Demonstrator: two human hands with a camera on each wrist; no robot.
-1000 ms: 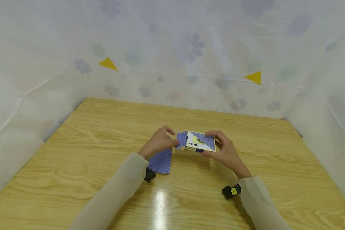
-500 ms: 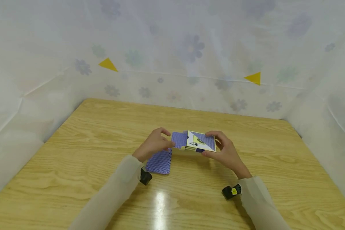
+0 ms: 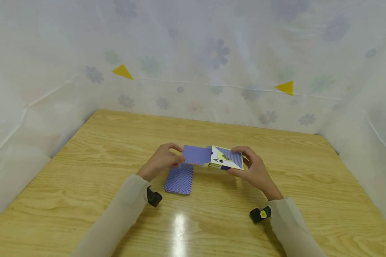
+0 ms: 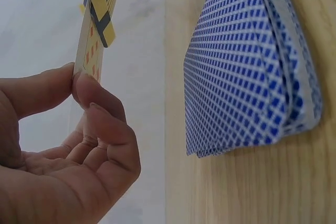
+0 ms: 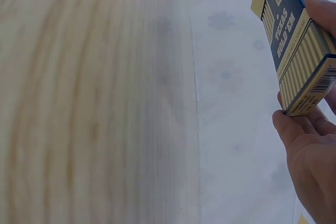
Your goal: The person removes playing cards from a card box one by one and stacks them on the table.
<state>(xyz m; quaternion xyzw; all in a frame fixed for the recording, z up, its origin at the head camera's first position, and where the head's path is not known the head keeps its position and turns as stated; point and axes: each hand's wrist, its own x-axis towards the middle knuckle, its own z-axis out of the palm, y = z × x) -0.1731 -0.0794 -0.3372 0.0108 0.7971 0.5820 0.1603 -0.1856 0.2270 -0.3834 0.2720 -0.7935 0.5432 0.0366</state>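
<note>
In the head view my right hand (image 3: 252,171) holds a card box (image 3: 227,157) tilted above the table, thumb along the near side and fingers at the far side. Its face carries an ace of spades; a striped side reads "TEXAS HOLD 'EM" in the right wrist view. From the box's open left end stick out blue-backed playing cards (image 3: 196,155), most of their length showing. My left hand (image 3: 161,160) pinches their outer end between thumb and index finger. Red pips show on their underside in the left wrist view. Below lies a stack of blue-backed cards (image 3: 179,180), face down.
The wooden table (image 3: 83,171) reaches back to a white flowered curtain (image 3: 193,53), which also hangs at both sides. Two yellow triangles (image 3: 123,72) mark the curtain. Black wrist cameras (image 3: 154,197) sit under both forearms.
My left hand has moved left, drawing the cards further out of the box. The right hand and box stay nearly in place, and more of the stack on the table shows.
</note>
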